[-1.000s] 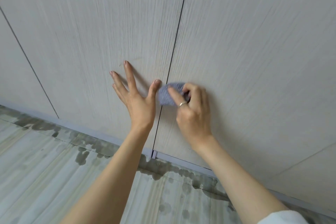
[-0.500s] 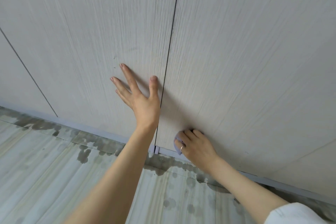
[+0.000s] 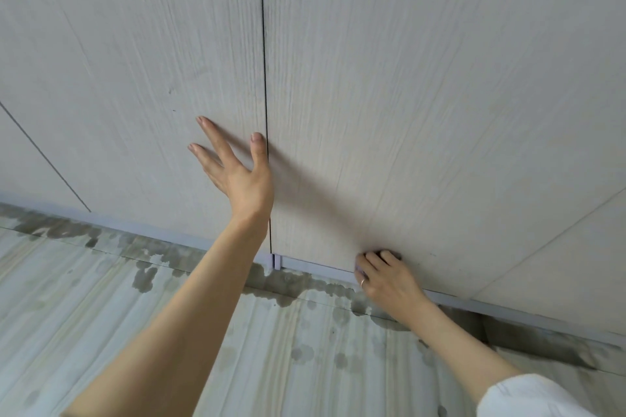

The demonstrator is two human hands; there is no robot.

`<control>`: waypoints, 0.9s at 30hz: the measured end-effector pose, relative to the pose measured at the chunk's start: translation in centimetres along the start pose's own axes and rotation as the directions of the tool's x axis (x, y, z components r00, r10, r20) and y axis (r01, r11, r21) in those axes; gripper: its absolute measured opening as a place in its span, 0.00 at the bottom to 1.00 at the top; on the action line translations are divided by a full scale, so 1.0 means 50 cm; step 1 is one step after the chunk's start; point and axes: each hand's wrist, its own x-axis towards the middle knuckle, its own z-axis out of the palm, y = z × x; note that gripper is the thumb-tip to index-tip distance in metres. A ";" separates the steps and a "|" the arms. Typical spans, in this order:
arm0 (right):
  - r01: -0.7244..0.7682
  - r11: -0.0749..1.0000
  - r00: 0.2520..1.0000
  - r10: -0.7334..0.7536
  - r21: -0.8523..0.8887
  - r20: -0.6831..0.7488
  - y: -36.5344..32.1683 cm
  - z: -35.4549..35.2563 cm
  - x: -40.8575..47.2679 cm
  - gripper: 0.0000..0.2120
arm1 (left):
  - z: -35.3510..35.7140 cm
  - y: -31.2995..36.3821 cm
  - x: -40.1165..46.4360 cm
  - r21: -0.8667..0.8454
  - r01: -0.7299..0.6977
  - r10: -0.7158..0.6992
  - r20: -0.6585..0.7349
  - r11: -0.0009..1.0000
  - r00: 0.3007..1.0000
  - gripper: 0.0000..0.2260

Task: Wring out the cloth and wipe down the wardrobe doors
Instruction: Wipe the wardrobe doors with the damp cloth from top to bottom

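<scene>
Since a second ago your right hand (image 3: 384,276) has carried the cloth (image 3: 358,269) from beside the seam (image 3: 264,78) down to the bottom edge of the right-hand wardrobe door (image 3: 423,95), and in the last half second it has slid further right along that edge, away from the seam. Your left hand (image 3: 237,167) has barely shifted.

Your right fingers are curled over the cloth, gripping it and pressing it against the door. Only a sliver of blue-grey shows at your fingertips, so the cloth lies almost wholly hidden under your hand, touching the door's lowest strip just above the plinth (image 3: 318,268), well right of the seam. Bunching it small likely lets you push hard into that lower edge, where dirt tends to gather.

Your left hand lies flat on the left-hand wardrobe door (image 3: 135,61), fingers straight and spread, thumb just left of the seam, holding nothing. It looks like a brace: it takes your weight as you lean low, and it may keep that door from rocking.

The floor (image 3: 101,298) below the seam carries dark wet patches along the plinth, so the wringing looks done and the wiping is in hand. By my reading, the low strip right of the seam is the part being finished now.
</scene>
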 end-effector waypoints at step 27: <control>-0.490 0.741 0.681 0.654 0.460 -0.329 0.079 -0.059 -0.037 0.18 | 0.039 -0.037 0.012 0.044 -0.120 0.125 -0.161 0.992 0.979 0.30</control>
